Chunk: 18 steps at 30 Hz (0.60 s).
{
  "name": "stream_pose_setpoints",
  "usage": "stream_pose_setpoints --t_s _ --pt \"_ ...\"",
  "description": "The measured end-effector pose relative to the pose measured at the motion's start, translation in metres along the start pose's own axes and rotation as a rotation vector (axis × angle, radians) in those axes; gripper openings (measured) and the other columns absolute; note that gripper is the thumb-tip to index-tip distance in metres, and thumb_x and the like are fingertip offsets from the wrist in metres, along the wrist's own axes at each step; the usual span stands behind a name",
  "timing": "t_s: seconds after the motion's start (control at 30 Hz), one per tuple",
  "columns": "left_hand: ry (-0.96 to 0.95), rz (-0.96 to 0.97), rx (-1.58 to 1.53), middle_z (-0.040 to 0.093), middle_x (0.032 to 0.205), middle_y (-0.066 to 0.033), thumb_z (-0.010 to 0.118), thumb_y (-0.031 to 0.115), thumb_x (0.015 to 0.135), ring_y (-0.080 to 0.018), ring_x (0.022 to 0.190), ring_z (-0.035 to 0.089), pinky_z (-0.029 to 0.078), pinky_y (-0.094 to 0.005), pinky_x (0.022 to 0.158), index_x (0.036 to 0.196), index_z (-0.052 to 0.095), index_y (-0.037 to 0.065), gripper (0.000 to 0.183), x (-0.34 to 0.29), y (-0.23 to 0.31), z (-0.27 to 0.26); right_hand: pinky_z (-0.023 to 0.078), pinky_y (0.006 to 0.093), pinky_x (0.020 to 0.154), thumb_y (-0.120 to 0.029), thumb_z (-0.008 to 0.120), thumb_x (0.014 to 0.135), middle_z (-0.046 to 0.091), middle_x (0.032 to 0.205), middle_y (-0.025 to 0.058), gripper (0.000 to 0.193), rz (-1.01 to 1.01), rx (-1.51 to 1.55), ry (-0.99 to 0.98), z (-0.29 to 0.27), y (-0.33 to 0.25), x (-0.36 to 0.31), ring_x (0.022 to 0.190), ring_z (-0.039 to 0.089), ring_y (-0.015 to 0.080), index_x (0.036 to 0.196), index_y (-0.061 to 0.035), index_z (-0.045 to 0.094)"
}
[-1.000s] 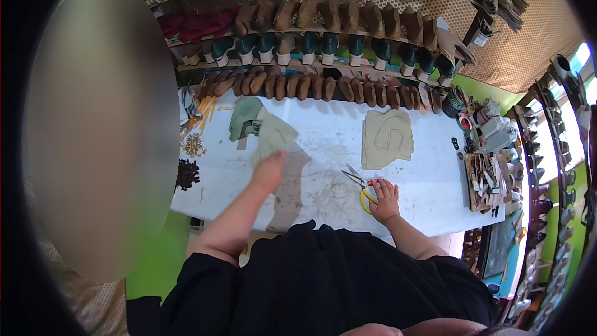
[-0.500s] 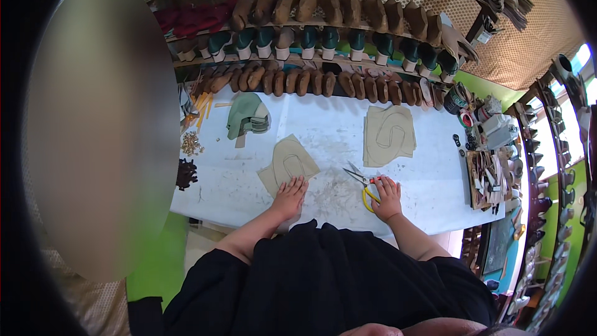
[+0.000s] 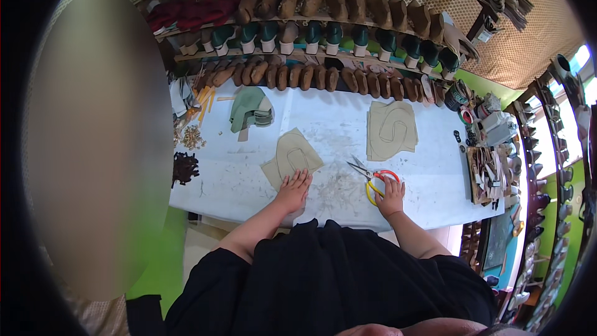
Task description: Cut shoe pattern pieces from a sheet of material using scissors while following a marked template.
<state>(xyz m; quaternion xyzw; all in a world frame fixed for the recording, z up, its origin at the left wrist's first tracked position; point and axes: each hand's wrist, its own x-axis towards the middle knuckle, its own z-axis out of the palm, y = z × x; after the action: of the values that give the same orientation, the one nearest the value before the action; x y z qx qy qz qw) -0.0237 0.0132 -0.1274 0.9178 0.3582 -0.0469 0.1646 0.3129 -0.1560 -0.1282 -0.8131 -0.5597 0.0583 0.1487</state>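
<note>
My left hand (image 3: 295, 191) lies flat on the lower edge of a beige material piece (image 3: 302, 149) with a curved outline drawn on it. The fingers are stretched out and hold nothing. To the right, a pair of scissors (image 3: 377, 182) with one red and one yellow handle lies on the table, blades parted and pointing to the far left. Over the right side of its handles rests my right hand (image 3: 392, 195), fingers extended and touching them rather than wrapped round. Farther back is a stack of similar beige pieces (image 3: 377, 130), also with a drawn outline.
The white-covered table (image 3: 336, 124) holds green cut pieces (image 3: 247, 111), small brass-coloured bits (image 3: 193, 137) and dark brown bits (image 3: 185, 168) at left. A box of scraps (image 3: 484, 176) stands at right. Behind are shelves of wooden shoe lasts (image 3: 336, 4) and green shoes (image 3: 359, 37).
My right hand has shifted slightly back off the scissors, whose handles now show more and spread wider. My left hand stays on the beige piece. The view has tilted a little.
</note>
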Motion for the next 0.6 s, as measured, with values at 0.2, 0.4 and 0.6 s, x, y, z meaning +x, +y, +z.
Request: stream_pose_setpoints --t_s 0.2,0.4,0.6 --pt "0.087 -0.016 -0.028 0.022 0.163 -0.0051 0.047 0.027 0.097 -0.0268 0.15 0.021 0.015 -0.0508 0.12 0.154 0.029 0.017 0.061 -0.009 0.002 0.006 0.031 0.0493 0.109 -0.031 0.072 0.079 0.056 0.125 0.0126 0.072 0.028 0.029 -0.003 -0.004 -0.004 0.001 0.123 0.049 0.0299 0.141 -0.0066 0.045" --pt "0.15 -0.005 0.004 0.025 0.162 -0.0047 0.047 0.029 0.097 -0.0257 0.149 0.024 0.017 -0.0494 0.12 0.153 0.032 0.016 0.06 -0.019 -0.002 0.014 0.044 0.0477 0.097 -0.029 0.074 0.076 0.062 0.118 0.0154 0.074 0.207 -0.033 -0.184 -0.02 -0.024 0.011 0.11 0.061 0.032 0.139 -0.0055 0.043" --pt "0.151 -0.005 -0.01 0.028 0.161 -0.0053 0.047 0.03 0.097 -0.0259 0.148 0.027 0.018 -0.0483 0.12 0.153 0.034 0.015 0.059 -0.022 -0.004 0.014 0.053 0.0456 0.085 -0.034 0.077 0.066 0.069 0.107 0.0164 0.07 0.313 -0.119 -0.576 -0.046 -0.046 0.028 0.099 0.068 0.0338 0.124 -0.0021 0.053"
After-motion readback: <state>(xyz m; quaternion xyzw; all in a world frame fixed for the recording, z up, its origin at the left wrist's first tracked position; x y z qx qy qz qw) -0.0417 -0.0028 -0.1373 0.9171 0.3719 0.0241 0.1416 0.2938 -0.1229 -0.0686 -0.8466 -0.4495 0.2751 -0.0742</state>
